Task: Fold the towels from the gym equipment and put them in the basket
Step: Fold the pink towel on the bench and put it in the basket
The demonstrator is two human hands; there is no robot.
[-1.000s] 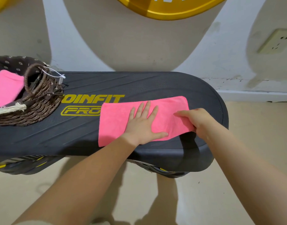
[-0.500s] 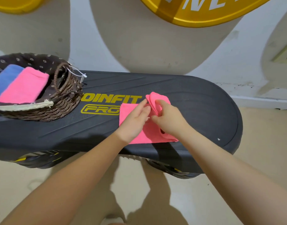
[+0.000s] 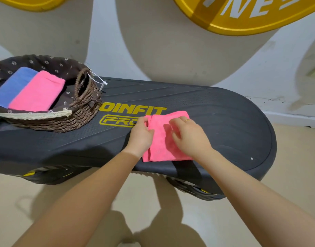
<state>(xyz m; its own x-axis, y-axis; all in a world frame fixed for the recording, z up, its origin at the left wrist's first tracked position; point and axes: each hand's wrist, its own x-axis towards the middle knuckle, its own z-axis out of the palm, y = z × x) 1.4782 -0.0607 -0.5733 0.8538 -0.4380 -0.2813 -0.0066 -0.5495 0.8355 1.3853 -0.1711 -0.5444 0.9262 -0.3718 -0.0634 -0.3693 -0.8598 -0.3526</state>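
A pink towel [image 3: 163,145], folded to a small rectangle, lies on the black step platform [image 3: 227,122] near its front edge. My left hand [image 3: 141,135] grips the towel's left edge, where the layers meet, with curled fingers. On top of the towel's right half rests my right hand [image 3: 190,137], fingers bent loosely, a ring on one of them. The brown wicker basket [image 3: 82,113] stands on the platform's left end. A folded blue towel [image 3: 12,86] and a folded pink towel [image 3: 37,91] lie side by side in it.
The platform stands against a white and beige wall. Yellow discs [image 3: 251,15] hang on the wall above. A white tag [image 3: 99,81] dangles from the basket's handle. Beige floor lies below the platform's front edge.
The towel lay as a long strip a second ago. My right hand carried its right end over to the left, and the towel now lies folded in half under both hands.
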